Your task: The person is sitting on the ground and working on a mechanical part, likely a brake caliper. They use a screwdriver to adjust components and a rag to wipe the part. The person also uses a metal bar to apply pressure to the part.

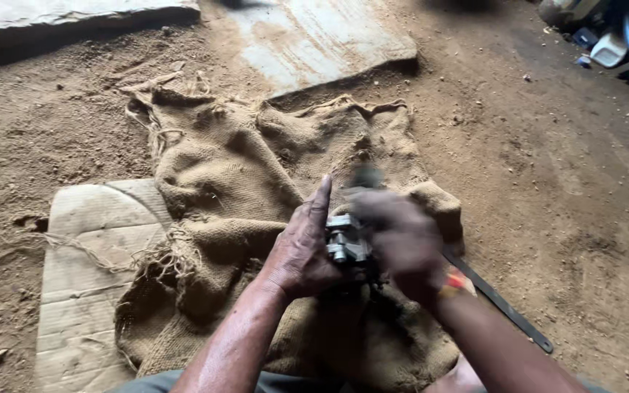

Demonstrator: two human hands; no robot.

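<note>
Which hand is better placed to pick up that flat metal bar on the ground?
Probably the right hand: the flat metal bar lies just beside its wrist, while the left hand steadies the metal part.

Small grey metal part (345,244), upright, clasped between both hands.

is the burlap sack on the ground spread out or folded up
Spread out but rumpled: the burlap sack lies open across the dirt floor, creased, with frayed edges.

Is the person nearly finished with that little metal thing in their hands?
Hard to say. Laid out already: a burlap sack spread on the dirt floor, a flat metal bar beside it. In hand: the left hand grips a small metal part while the blurred right hand works on it. Nothing shows it finished.
</note>
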